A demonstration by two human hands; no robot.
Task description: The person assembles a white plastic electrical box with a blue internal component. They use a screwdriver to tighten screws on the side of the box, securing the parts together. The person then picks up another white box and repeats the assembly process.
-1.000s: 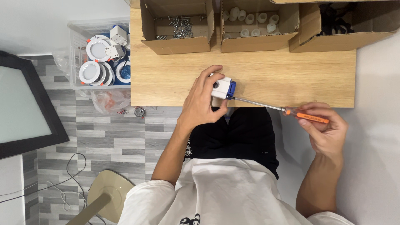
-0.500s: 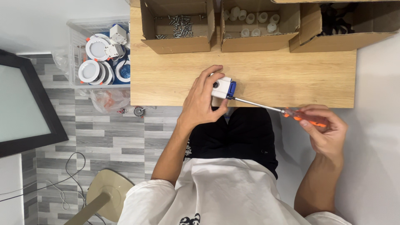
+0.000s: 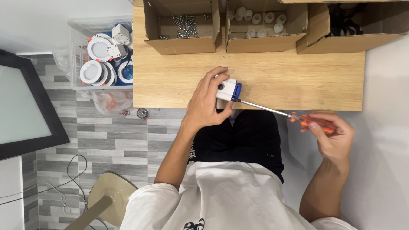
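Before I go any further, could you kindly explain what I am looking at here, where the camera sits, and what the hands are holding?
There is no machine here: a person works with two bare hands, and the single camera is worn on the head, looking straight down. That is why you see the white shirt and dark trousers at the bottom.

The left hand grips a small white and blue box at the near edge of the wooden table. The right hand holds an orange-handled screwdriver, whose metal shaft reaches to the blue end of the box.

At the far edge stand three cardboard boxes: one with screws, one with small white parts, and one with dark contents I cannot identify. Left of the table, a clear bin holds round white lamps.
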